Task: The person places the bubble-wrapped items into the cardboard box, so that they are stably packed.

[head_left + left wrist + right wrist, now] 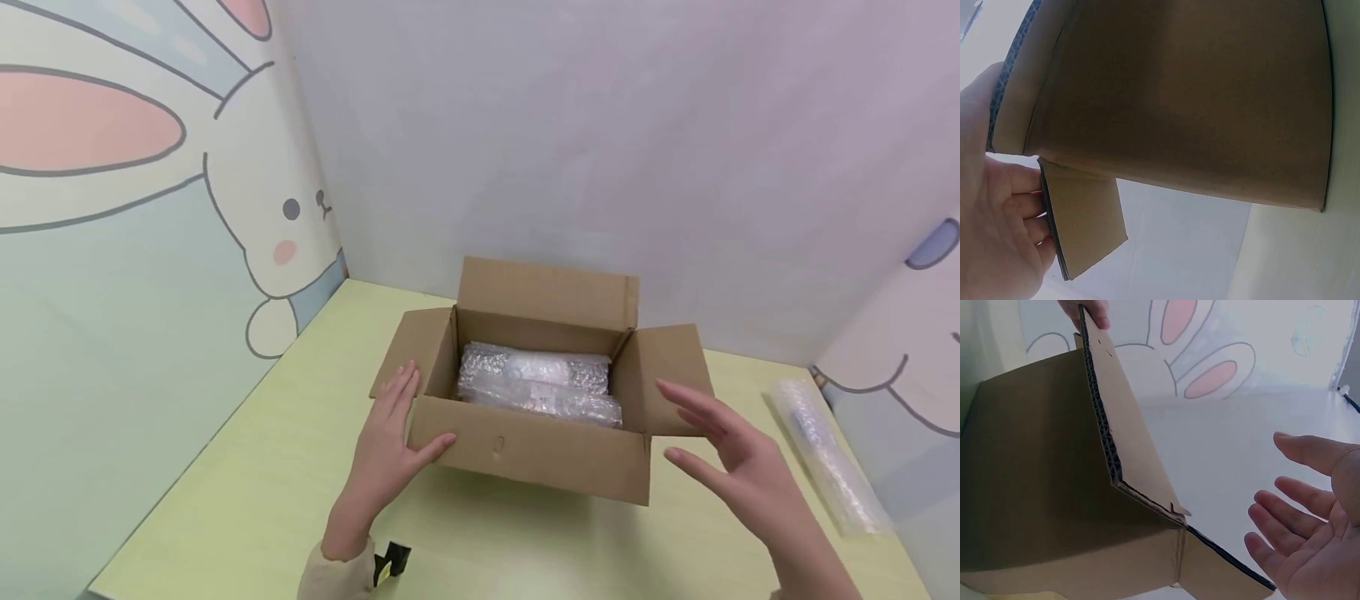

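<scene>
An uncovered cardboard box [551, 287] stands on the table with its flaps folded outward. Inside lie two bundles in clear bubble wrap [551, 367], one in front of the other; what they wrap is hard to make out. With its fingers on the left flap and its thumb on the front flap, my left hand [386, 450] rests at the box's near left corner. In the left wrist view its fingers [1029, 206] lie against the side flap's edge. My right hand [742, 467] hovers by the right flap [671, 375], fingers spread and holding nothing.
A long roll of bubble wrap [828, 458] lies on the right side of the pale green table [277, 467]. A small black and yellow item [392, 560] is beside the left sleeve. Walls with cartoon rabbit pictures [262, 192] enclose the table's sides.
</scene>
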Demonstrator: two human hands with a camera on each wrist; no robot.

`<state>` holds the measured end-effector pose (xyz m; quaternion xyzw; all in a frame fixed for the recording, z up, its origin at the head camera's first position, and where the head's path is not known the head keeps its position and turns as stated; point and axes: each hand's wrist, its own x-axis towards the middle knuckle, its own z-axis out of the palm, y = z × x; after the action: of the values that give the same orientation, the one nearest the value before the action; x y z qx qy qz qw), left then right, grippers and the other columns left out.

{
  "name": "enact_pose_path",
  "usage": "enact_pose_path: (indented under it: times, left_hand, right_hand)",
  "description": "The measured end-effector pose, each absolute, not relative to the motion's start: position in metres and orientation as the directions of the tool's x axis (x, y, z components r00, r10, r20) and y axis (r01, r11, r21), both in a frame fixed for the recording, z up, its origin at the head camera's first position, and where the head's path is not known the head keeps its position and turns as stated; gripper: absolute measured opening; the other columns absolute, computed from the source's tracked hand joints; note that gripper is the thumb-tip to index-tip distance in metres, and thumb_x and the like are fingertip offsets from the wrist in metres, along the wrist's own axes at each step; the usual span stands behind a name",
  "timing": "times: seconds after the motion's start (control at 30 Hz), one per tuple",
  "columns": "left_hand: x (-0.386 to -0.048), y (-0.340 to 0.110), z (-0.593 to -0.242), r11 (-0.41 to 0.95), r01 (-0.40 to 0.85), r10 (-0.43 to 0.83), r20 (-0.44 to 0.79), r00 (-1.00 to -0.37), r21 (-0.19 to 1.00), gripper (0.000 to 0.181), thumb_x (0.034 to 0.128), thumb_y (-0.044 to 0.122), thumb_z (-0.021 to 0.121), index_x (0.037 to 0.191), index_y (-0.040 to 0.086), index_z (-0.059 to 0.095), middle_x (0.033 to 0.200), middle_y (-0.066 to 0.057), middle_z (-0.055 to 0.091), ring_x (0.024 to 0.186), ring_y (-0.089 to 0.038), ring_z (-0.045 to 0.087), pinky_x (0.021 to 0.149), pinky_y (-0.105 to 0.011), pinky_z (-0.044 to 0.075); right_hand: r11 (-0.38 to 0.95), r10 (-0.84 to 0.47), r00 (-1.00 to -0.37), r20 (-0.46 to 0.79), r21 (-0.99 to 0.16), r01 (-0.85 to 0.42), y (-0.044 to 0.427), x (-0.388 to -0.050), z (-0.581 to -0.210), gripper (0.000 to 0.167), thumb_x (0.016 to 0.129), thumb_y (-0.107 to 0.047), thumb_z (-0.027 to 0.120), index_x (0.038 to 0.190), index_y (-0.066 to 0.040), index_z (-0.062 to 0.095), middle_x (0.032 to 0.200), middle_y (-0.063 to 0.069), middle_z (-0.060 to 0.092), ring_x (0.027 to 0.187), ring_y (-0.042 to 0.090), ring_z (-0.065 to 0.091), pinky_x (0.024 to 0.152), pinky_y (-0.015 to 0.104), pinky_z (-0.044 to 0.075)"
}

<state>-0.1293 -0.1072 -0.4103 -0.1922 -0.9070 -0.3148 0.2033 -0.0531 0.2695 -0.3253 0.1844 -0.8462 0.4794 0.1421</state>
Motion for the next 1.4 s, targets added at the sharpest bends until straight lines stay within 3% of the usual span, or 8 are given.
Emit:
enact_pose_path:
  times: [0.3,0.7,0.83,1.03,1.1,1.2,1.3,1.4]
  left_hand:
    - [-0.128,-0.107,-0.409,0.727,0.48,0.219,0.498,-0.839,0.49,0.098,0.0846,0.073,0.049,0.146,-0.003,0.037,0.156,-0.015,0.035,0.144,-0.036,0.032,0.115,-0.055,0.032]
    - [-0.126,-0.109,-0.408,0.733,0.464,0.215,0.477,-0.852,0.498,0.099,0.084,0.073,0.051,0.147,-0.001,0.036,0.157,-0.014,0.034,0.145,-0.035,0.03,0.116,-0.055,0.03]
    - [-0.126,-0.109,-0.407,0.736,0.463,0.221,0.47,-0.854,0.494,0.098,0.0831,0.068,0.057,0.148,-0.001,0.035,0.157,-0.013,0.033,0.145,-0.034,0.03,0.116,-0.054,0.03]
    - [-0.126,-0.108,-0.407,0.743,0.458,0.216,0.472,-0.854,0.488,0.096,0.0818,0.065,0.061,0.148,0.0,0.035,0.157,-0.012,0.034,0.145,-0.033,0.031,0.115,-0.055,0.031]
    - [-0.127,-0.109,-0.408,0.743,0.461,0.214,0.48,-0.851,0.486,0.096,0.0826,0.067,0.059,0.148,0.0,0.036,0.156,-0.013,0.035,0.144,-0.034,0.032,0.115,-0.056,0.031]
    - [-0.127,-0.108,-0.409,0.734,0.468,0.215,0.485,-0.848,0.493,0.097,0.0835,0.069,0.056,0.147,-0.001,0.036,0.156,-0.013,0.035,0.144,-0.035,0.032,0.115,-0.055,0.031]
    - [-0.128,-0.108,-0.409,0.731,0.466,0.219,0.476,-0.852,0.499,0.097,0.0838,0.069,0.056,0.148,-0.001,0.035,0.157,-0.013,0.034,0.145,-0.034,0.031,0.115,-0.055,0.031]
    - [-0.129,-0.107,-0.409,0.729,0.462,0.217,0.471,-0.855,0.505,0.097,0.0835,0.069,0.056,0.148,0.0,0.035,0.157,-0.012,0.033,0.145,-0.033,0.031,0.116,-0.054,0.031]
  right_hand:
    - [0.184,0.004,-0.939,0.343,-0.923,-0.337,0.305,-0.021,-0.332,0.063,0.085,0.026,0.049,0.144,0.012,0.033,0.151,0.01,0.043,0.135,0.005,0.047,0.104,0.012,0.042]
    - [-0.143,0.288,-0.803,0.522,-0.805,-0.575,0.369,-0.017,-0.379,0.053,0.085,0.031,0.038,0.137,0.022,0.031,0.139,0.017,0.056,0.128,0.017,0.056,0.102,0.02,0.047]
    - [-0.154,0.405,-0.764,0.502,-0.787,-0.598,0.394,-0.022,-0.396,0.05,0.086,0.029,0.04,0.134,0.019,0.04,0.132,0.013,0.063,0.123,0.014,0.059,0.097,0.015,0.049]
    - [-0.202,0.448,-0.808,0.384,-0.836,-0.51,0.43,-0.032,-0.413,0.05,0.088,0.025,0.042,0.133,0.005,0.052,0.125,0.002,0.067,0.116,0.004,0.062,0.089,0.009,0.051]
    - [-0.144,0.501,-0.819,0.28,-0.906,-0.398,0.441,-0.037,-0.417,0.051,0.09,0.019,0.048,0.135,-0.004,0.053,0.127,-0.008,0.065,0.118,-0.003,0.057,0.091,0.006,0.047]
    - [0.083,0.589,-0.801,0.105,-0.994,-0.069,0.455,-0.044,-0.42,0.056,0.094,0.0,0.056,0.144,-0.024,0.045,0.144,-0.02,0.048,0.131,-0.012,0.039,0.103,0.002,0.033]
    - [0.317,0.617,-0.787,0.021,-0.921,0.225,0.469,-0.051,-0.425,0.062,0.096,-0.017,0.06,0.148,-0.037,0.033,0.148,-0.033,0.028,0.134,-0.017,0.023,0.105,-0.004,0.018]
    - [0.481,0.579,-0.815,0.032,-0.821,0.309,0.485,-0.059,-0.433,0.065,0.096,-0.029,0.059,0.15,-0.039,0.025,0.144,-0.039,0.019,0.131,-0.019,0.018,0.097,-0.01,0.016]
